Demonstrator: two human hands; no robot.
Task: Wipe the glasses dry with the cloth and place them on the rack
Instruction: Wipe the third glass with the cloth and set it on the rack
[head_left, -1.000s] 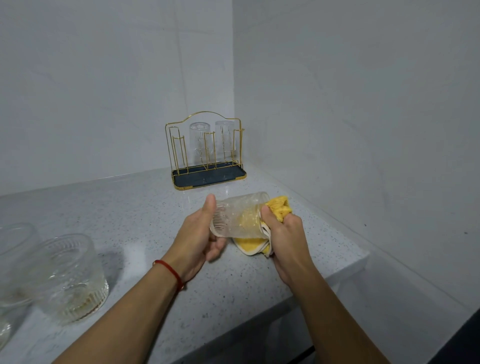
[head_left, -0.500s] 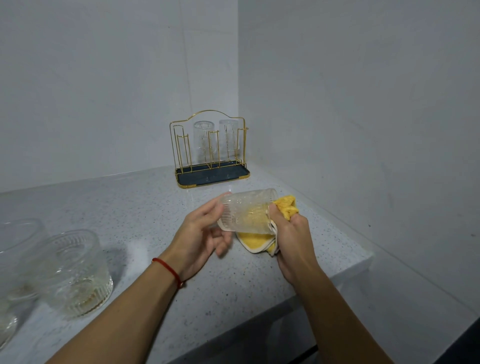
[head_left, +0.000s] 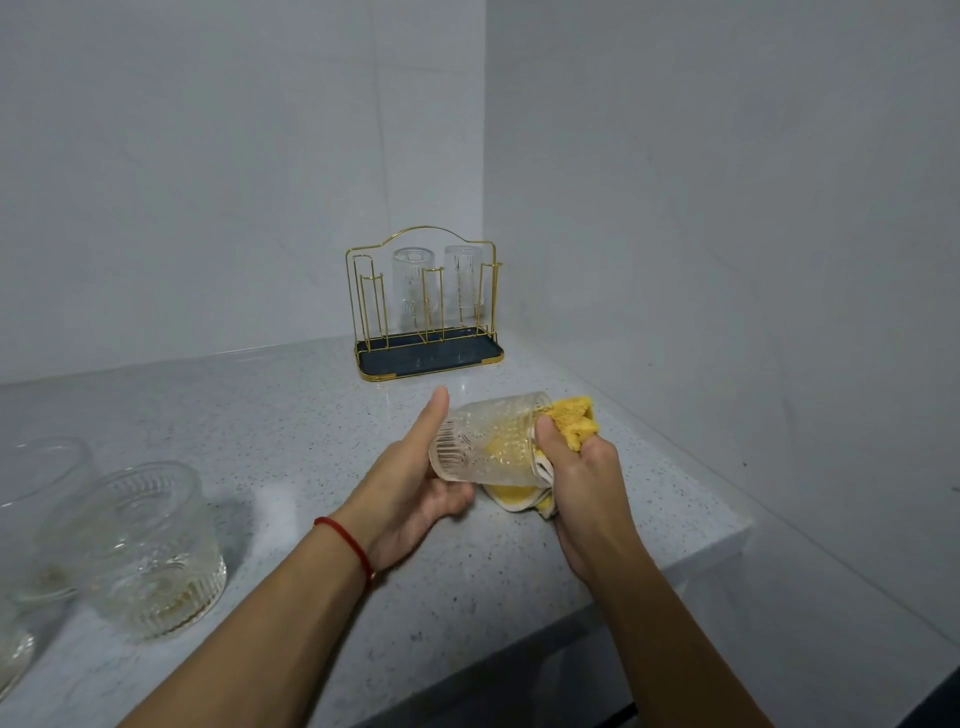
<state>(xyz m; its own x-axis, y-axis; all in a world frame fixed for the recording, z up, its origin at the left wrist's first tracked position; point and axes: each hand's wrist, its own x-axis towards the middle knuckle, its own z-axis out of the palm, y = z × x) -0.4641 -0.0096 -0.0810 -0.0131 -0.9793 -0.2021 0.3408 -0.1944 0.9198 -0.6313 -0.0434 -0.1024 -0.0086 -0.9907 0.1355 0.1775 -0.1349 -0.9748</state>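
Note:
A ribbed clear glass (head_left: 485, 441) lies on its side above the counter, held between both hands. My left hand (head_left: 415, 483) grips its base end, thumb up along the side. My right hand (head_left: 582, 478) grips a yellow cloth (head_left: 571, 421) that is pushed into the glass's mouth and hangs below it. A gold wire rack (head_left: 426, 358) with a dark tray stands at the back by the corner, with two glasses (head_left: 413, 280) upside down on its pegs.
Several ribbed glasses (head_left: 145, 545) stand on the speckled grey counter (head_left: 291, 431) at the far left. The counter's front edge runs diagonally below my arms. White walls meet in a corner just behind the rack.
My left hand has closed again round the glass's base, thumb raised, after its fingers had loosened half a second ago. The glass has turned slightly against the cloth.

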